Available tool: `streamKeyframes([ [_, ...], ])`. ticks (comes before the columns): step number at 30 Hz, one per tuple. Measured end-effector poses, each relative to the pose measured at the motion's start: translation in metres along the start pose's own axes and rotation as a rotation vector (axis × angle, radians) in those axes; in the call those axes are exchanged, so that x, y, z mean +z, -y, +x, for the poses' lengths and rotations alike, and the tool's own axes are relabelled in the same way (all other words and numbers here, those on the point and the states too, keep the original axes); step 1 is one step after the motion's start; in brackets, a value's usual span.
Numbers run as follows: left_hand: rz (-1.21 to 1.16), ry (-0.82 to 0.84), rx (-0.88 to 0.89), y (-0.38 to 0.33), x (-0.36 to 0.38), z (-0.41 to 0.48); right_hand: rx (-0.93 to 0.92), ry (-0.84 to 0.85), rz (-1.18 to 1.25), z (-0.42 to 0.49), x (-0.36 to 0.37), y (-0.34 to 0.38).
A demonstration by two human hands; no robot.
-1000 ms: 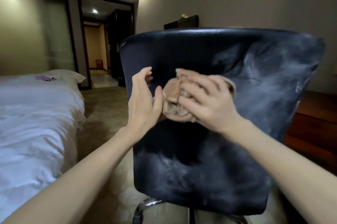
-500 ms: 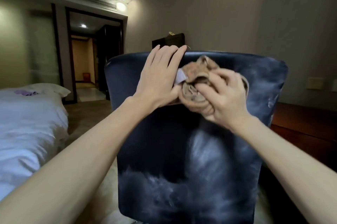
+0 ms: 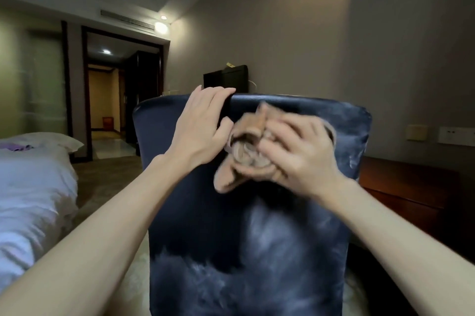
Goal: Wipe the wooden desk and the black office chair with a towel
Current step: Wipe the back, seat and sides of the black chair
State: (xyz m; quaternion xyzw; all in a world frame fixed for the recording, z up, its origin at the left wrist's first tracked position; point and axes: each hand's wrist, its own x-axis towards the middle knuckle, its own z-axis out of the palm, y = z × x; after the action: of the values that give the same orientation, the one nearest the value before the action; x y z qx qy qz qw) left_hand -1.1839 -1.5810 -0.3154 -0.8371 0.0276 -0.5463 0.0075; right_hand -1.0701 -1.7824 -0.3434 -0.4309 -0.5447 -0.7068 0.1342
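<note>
**On the chair's back, just under its top edge: the towel works in the right hand while the left steadies**

At the far left lies a bed [image 3: 33,187] with white, rumpled linen, well apart from the work. Next comes the left hand [image 3: 203,130], spread against the upper part of the black office chair [image 3: 205,225]. Its fingers are nearly straight, their tips at the top rim and the thumb on the near face; it holds nothing and seems only to brace the backrest.

Just beside its thumb is the towel [image 3: 244,159], a tan, soft cloth bunched into a wad and blurred by motion. The right hand [image 3: 300,159] grips it with curled fingers and presses it to the backrest.

The backrest is a smooth, faintly shiny, leather-like panel standing upright, taller than wide. Pale grey smears [image 3: 205,285] cloud its lower part and right side. The ground left to cover therefore seems to lie straight below and to the right of the towel, nearer the right hand, so long downward strokes look fitting.

Further right, behind the chair, the wooden desk [image 3: 401,187] shows a reddish, polished top, out of reach of both hands.
</note>
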Motion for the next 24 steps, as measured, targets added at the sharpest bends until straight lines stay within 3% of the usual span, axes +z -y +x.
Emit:
streamKeyframes([
  [3,-0.078,0.002,-0.064,0.001,-0.005,0.001,0.056,-0.083,-0.161,0.035,0.001,-0.024],
  [6,-0.202,-0.016,-0.139,0.003,-0.008,0.002,0.119,0.059,-0.124,0.037,0.014,-0.034],
  [9,-0.255,-0.037,-0.170,0.008,-0.007,0.003,0.166,0.085,-0.058,0.008,0.032,-0.010],
  [16,-0.175,-0.058,-0.134,0.023,-0.010,0.000,-0.094,0.378,0.035,-0.033,0.050,0.033],
  [18,-0.132,-0.057,-0.114,0.026,-0.013,-0.001,-0.112,0.311,0.033,-0.012,0.044,0.023],
  [22,-0.104,-0.078,-0.065,0.022,-0.011,-0.004,0.076,-0.048,-0.042,0.037,0.038,0.005],
  [24,-0.155,-0.096,-0.105,0.023,-0.011,-0.005,0.132,-0.048,-0.087,0.045,0.049,0.006],
])
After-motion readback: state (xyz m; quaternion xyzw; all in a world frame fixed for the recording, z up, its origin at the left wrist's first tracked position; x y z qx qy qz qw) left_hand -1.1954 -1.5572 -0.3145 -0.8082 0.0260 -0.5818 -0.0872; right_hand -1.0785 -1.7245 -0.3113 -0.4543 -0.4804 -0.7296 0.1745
